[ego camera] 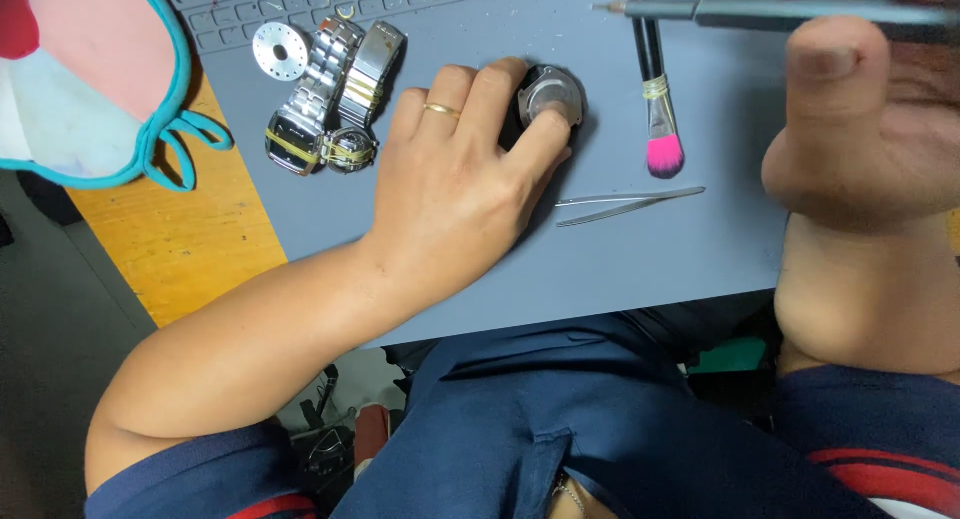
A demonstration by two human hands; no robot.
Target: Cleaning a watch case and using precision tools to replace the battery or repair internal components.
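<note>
My left hand [455,179] rests on the grey work mat [640,259] with its fingers curled around a small round metal watch case [549,95], pinning it down. A gold ring sits on one finger. My right hand [860,119] is raised close to the camera at the right and grips a slim dark screwdriver [780,11], whose fine tip points left, above and to the right of the watch case.
A pink-tipped brush [655,89] and steel tweezers [628,205] lie right of the case. A metal-band wristwatch [325,89] and a round silver disc [280,51] lie at the upper left. A pink-and-teal cloth [90,79] covers the wooden table [175,239] corner.
</note>
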